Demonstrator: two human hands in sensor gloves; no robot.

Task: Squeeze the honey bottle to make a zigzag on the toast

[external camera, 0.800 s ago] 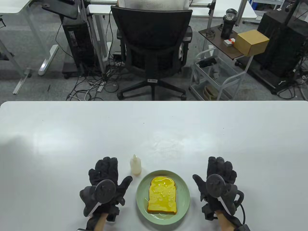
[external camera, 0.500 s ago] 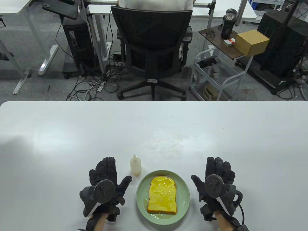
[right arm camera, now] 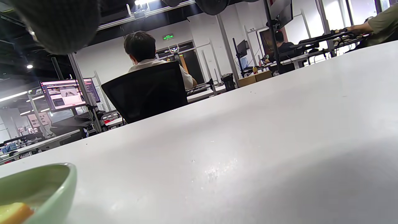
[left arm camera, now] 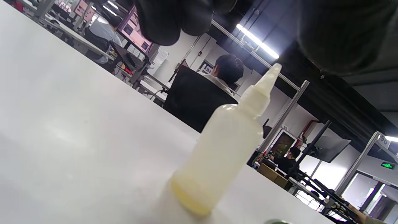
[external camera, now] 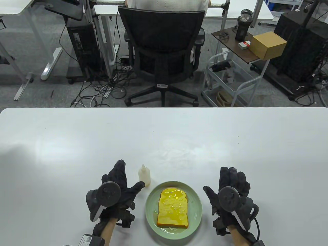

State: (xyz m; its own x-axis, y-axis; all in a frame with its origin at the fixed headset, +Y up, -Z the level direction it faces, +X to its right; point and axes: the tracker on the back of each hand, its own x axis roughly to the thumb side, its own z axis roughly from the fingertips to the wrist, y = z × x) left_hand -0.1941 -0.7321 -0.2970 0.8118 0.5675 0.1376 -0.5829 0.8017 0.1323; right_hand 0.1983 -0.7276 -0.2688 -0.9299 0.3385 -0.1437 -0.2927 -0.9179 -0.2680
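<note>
A small translucent honey bottle (external camera: 144,176) with a pointed nozzle stands upright on the white table, just left of a green plate (external camera: 197,205). A slice of toast (external camera: 173,208) glazed with yellow honey lies on the plate. My left hand (external camera: 122,181) is open, fingers and thumb spread, right beside the bottle's left side; its thumb tip nearly reaches the bottle's base. The bottle fills the left wrist view (left arm camera: 224,146), with my fingertips (left arm camera: 158,21) above it. My right hand (external camera: 229,187) rests open and flat on the table, right of the plate.
The plate's rim shows at the lower left of the right wrist view (right arm camera: 46,186). The table's far edge (external camera: 164,108) lies well beyond the hands. An office chair (external camera: 161,51) and a cart stand behind it.
My left hand has lifted off the table, turned and moved forward and right toward the bottle, thumb spread. The right hand, bottle and plate have stayed put.
</note>
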